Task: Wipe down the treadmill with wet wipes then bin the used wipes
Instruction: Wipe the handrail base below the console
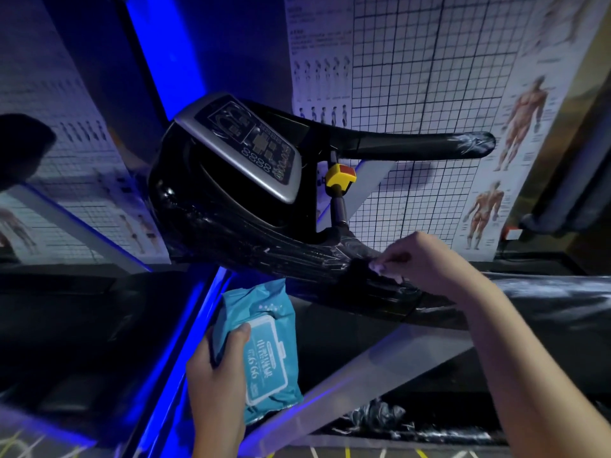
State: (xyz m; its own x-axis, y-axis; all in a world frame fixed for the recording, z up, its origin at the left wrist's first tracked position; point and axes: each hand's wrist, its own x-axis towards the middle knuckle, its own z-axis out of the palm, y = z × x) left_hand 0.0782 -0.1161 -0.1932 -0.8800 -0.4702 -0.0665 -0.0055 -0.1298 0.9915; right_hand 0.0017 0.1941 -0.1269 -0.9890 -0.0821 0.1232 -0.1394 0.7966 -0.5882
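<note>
Left grip (215, 375) curled round wipes pack (268, 345), right grip (420, 259) pinching treadmill handrail (297, 256) (film-wrapped) above

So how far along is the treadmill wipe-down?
Nothing looks finished: no used wipe or bin shows. In hand: the left hand grips the blue plastic wet-wipe pack; the right hand curls its fingers at the black film-wrapped treadmill handrail, wipe unclear. Left: the wiping, then binning.

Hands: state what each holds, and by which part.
Left hand grips the wet-wipe pack by its side edge, thumb on the front. Right hand's curled fingers touch the treadmill handrail; whether they pinch a wipe cannot be told.
</note>
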